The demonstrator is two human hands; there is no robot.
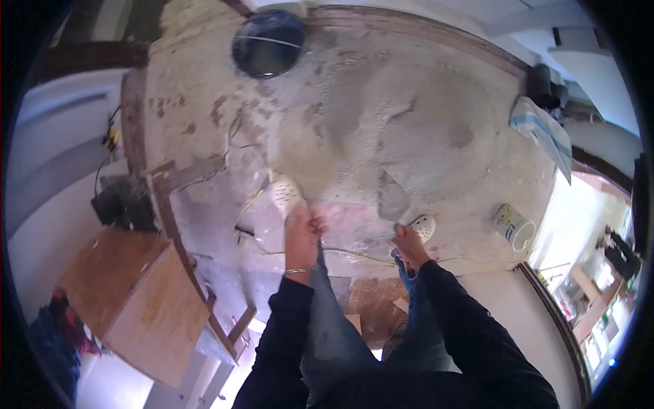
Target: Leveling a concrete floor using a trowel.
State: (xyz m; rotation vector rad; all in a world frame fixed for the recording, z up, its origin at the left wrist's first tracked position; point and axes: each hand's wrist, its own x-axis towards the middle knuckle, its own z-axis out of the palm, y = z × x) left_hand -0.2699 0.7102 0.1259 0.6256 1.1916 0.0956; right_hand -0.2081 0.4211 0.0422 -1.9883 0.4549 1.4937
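My right hand (411, 247) grips a trowel (393, 198), its grey pointed blade lying over the near edge of a spread of grey sandy mix (436, 123). My left hand (302, 230), a bracelet at its wrist, hangs in front of my left white shoe (285, 193). Its fingers are curled and a little blurred, and I cannot make out what they hold, if anything. A tan blur lies on the floor beyond it. My right white perforated shoe (424, 227) is beside the trowel hand.
A dark bucket (269, 44) with liquid stands at the far left. On the right are a tipped white tub (515, 227) and a clear bag with blue stripes (543, 133). A yellowish cable (354, 255) crosses the floor near my feet. A wooden cabinet (139, 300) stands near left.
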